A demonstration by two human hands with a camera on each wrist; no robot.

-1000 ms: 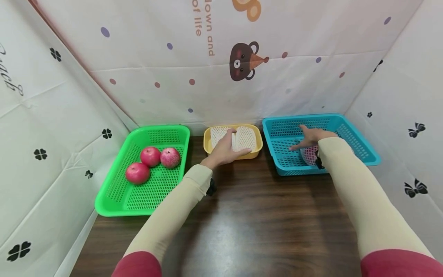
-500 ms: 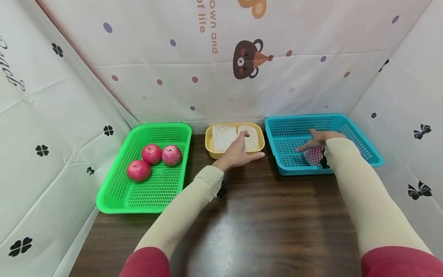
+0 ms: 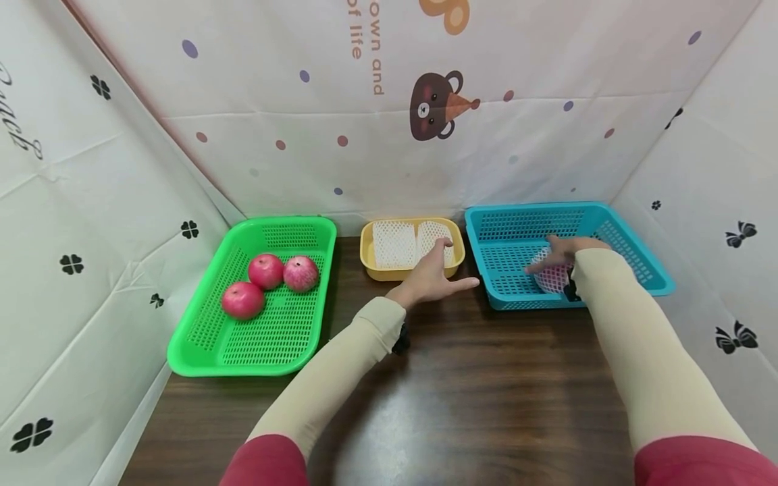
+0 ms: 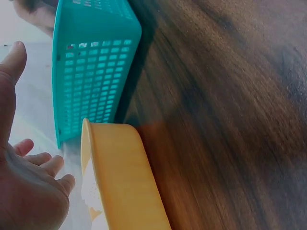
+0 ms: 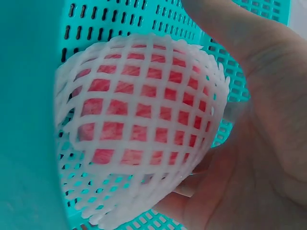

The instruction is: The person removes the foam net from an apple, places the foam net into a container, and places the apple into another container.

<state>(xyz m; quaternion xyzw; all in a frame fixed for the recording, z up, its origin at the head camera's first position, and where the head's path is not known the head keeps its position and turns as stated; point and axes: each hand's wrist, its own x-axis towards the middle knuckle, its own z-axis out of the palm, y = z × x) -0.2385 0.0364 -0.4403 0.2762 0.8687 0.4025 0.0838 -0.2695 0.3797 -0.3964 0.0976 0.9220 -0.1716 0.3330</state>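
Note:
My left hand [image 3: 428, 275] is over the table in front of a small yellow container [image 3: 389, 274], its thumb and fingers spread and holding nothing. White foam nets [image 3: 394, 244] lie side by side in that container. Inside the blue basket [image 3: 504, 301], my right hand [image 3: 565, 251] is beside a red apple [image 5: 144, 105] sleeved in a white foam net [image 5: 136, 81]. The right wrist view shows the thumb stretched past the apple and the fingers partly hidden behind it. The net's loose end hangs below the fruit.
At the left, a green basket [image 3: 243, 370] holds three red apples [image 3: 265, 271] without nets. The dark wooden table [image 3: 462, 405] runs along the front. Printed white cloth [image 3: 255, 74] walls the back and both sides.
My left hand has moved right and toward me, off the foam nets in the yellow container. The right hand has shifted slightly right, and more white netting shows beside its fingers.

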